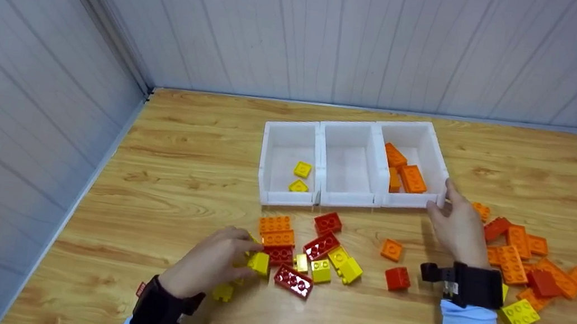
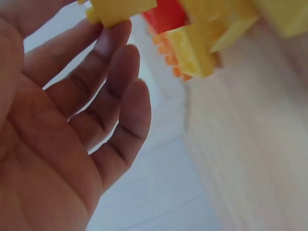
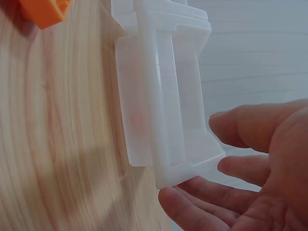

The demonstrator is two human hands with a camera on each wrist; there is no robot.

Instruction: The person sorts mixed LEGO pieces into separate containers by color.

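Note:
My left hand (image 1: 212, 261) pinches a yellow toy brick (image 1: 259, 264) between thumb and fingertips, low over the pile at the left. In the left wrist view this yellow brick (image 2: 120, 10) shows at the fingertips, the remaining fingers loosely bent. Another yellow brick (image 1: 223, 292) lies under that hand. The right hand (image 1: 460, 231) grips the front right corner of a white three-compartment tray (image 1: 348, 197), thumb at the front and fingers along the side. In the right wrist view the fingers (image 3: 190, 211) wrap the tray's corner (image 3: 166, 180). Orange bricks (image 1: 413, 179) fill part of its right compartment.
Two small yellow bricks (image 1: 302, 169) sit in the tray's left compartment. Dark red bricks (image 1: 294, 281), yellow and orange ones lie in front of it. A heap of mostly orange bricks (image 1: 511, 264) spreads at the right, beside my forearm. Pale panel walls (image 1: 306, 34) surround the wooden table (image 1: 181, 158).

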